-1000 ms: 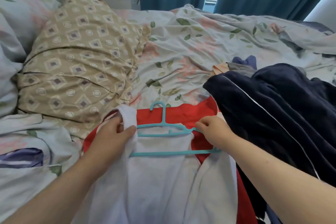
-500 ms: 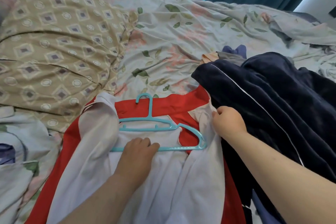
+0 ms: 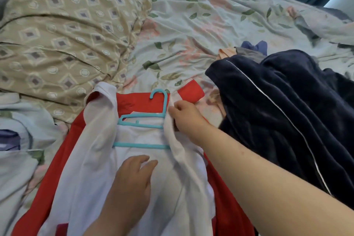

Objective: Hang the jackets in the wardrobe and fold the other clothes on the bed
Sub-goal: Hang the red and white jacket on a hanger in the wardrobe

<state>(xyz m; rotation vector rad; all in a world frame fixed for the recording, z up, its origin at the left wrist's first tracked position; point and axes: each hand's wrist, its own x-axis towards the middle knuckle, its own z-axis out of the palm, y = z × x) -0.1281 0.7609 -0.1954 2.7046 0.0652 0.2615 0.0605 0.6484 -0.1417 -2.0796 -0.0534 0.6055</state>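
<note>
Plush navy garment [image 3: 287,111] lies beside right hand [image 3: 186,116] pinching red-white jacket [image 3: 92,159] over teal plastic hanger [image 3: 140,146]; left hand [image 3: 132,180] rests flat, fingers relaxed.

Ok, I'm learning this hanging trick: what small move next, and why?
Probably seat that shoulder: the right hand pinches the red and white jacket over one end of the teal plastic hanger, the left hand lies flat on its lining, and its front is open.

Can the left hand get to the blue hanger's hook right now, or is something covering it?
Probably yes. The hook lies uncovered on the red collar, and the left hand rests open on the white lining below it. The right hand, pinching the lining beside the hook, may crowd the way.
</note>
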